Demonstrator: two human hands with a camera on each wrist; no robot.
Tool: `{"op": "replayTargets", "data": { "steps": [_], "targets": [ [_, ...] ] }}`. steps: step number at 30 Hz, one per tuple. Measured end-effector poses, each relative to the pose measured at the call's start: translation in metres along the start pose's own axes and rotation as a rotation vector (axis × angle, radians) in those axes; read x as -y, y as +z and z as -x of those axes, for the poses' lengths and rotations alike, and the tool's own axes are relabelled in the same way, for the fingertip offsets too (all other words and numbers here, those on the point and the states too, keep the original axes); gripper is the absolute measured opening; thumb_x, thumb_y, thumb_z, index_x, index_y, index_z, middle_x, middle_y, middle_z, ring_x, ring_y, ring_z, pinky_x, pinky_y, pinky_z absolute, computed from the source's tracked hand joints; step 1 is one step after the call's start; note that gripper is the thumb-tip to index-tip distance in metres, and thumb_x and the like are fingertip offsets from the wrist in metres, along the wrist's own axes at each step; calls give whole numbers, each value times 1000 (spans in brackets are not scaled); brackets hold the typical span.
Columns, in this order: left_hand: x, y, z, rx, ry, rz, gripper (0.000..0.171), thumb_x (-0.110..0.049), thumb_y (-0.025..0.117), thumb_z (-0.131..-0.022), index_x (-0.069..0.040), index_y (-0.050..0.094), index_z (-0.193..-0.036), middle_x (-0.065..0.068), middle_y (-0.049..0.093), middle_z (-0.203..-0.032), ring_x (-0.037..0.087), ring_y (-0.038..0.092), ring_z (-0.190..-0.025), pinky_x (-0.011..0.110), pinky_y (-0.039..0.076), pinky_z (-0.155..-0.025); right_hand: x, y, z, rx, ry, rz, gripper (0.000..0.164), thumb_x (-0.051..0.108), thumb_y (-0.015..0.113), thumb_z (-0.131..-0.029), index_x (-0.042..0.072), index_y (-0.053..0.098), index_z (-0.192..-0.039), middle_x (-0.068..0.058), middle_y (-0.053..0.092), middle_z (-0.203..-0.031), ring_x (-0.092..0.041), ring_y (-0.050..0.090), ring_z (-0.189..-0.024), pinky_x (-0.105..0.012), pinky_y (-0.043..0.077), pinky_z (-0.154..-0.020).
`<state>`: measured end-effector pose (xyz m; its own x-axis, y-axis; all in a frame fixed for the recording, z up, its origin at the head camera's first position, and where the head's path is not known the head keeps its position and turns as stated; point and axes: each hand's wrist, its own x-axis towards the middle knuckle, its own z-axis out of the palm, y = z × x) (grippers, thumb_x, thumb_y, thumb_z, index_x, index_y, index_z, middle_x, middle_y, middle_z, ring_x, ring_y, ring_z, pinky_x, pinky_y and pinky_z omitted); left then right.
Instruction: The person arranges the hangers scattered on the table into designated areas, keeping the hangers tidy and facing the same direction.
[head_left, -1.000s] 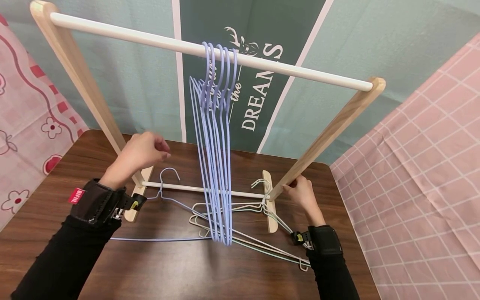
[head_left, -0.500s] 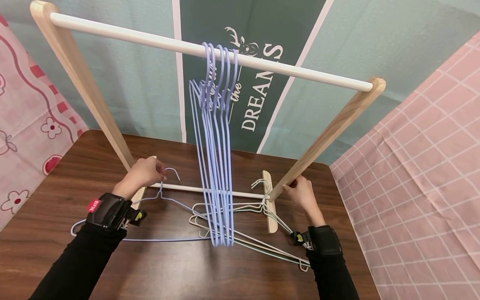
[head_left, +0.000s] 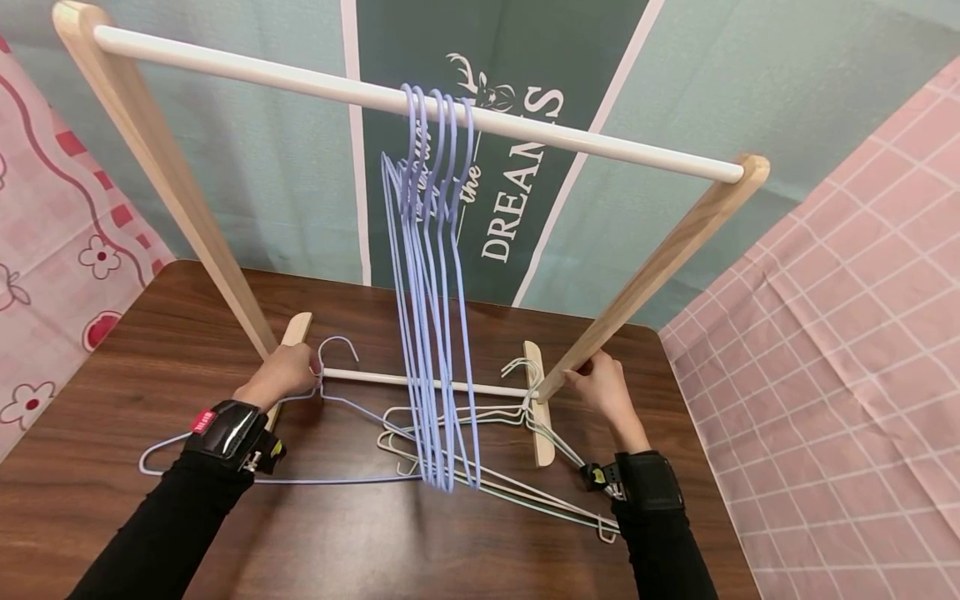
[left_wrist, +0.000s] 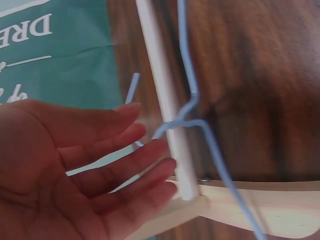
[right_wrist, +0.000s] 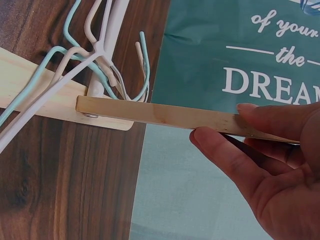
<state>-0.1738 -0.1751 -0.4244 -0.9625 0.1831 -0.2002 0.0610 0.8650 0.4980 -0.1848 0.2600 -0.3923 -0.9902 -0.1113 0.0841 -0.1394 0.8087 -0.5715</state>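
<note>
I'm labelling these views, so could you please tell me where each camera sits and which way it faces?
Head: worn on the head, facing forward and down at the clothes rack; left hand, right hand and black sleeves show.
Left wrist: on that wrist, facing the blue hanger and white lower rail; left hand shows.
Right wrist: on that wrist, facing the wooden post; right hand shows.
Both wrist views share the green backdrop.

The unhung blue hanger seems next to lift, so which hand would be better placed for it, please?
Probably the left hand: it is close to the blue hanger's neck, while the right hand pinches the right wooden upright.
</note>
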Motion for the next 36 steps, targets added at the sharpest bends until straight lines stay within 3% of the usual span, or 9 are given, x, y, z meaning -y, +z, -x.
{"op": "replayTargets", "data": {
  "steps": [5, 14, 20, 36],
  "targets": [
    [10, 7, 0, -48, 2, -18, 5, -4, 66, -67, 0, 63, -68, 9, 59, -66, 28, 53, -65, 38, 42, -59, 0, 0, 0, -6, -6, 13, 22, 1, 63, -83, -11, 56, -100, -24, 60, -83, -33, 61, -70, -37, 48, -57],
    [19, 16, 3, -48, -41, 2, 6, -6, 67, -69, -3, 63, -67, 7, 57, -65, 27, 52, -64, 39, 42, -59, 0, 1, 0, -13, -21, 11, 23, 1, 63, -83, -11, 56, -100, -25, 60, -83, -34, 61, -70, -39, 48, -58],
    [23, 22, 4, -13, -64, 14, 7, -6, 68, -70, -4, 63, -67, 5, 53, -63, 25, 50, -63, 36, 40, -57, 0, 1, 0, -9, -15, 6, 22, 0, 63, -83, -11, 56, -100, -25, 60, -83, -33, 61, -69, -38, 48, -57],
    [26, 26, 8, -31, -9, 11, 10, -6, 65, -71, -5, 62, -61, 0, 51, -57, 22, 48, -60, 33, 38, -55, 1, 2, 0, -14, -5, -5, 22, 0, 63, -83, -11, 56, -100, -25, 61, -83, -33, 61, -70, -37, 48, -58]
  ]
}}
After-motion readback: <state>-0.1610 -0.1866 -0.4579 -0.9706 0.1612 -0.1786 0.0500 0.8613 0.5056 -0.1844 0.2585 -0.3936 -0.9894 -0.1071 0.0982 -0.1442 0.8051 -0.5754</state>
